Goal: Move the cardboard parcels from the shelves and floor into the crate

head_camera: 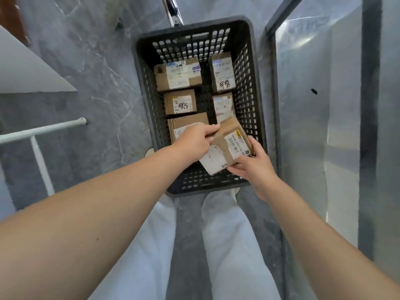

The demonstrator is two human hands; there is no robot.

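Holding a parcel [229,146] over the crate [256,83] of five parcels.

The grey marbled floor [97,83] is carrying a dark plastic crate [194,27] with mesh walls, which is sitting flat on the tiles. Five cardboard parcels are lying on the crate's bottom. A large box [177,74] and a taller box [223,72] are lying side by side at the far end. A small box [180,104] and a white-labelled box [224,105] are sitting just nearer. A flat parcel [188,122] is lying against the left wall. A white rack leg [41,165] is standing on the floor to the left, well apart from the crate, and a shiny metal panel [303,105] is rising close beside it on the right.
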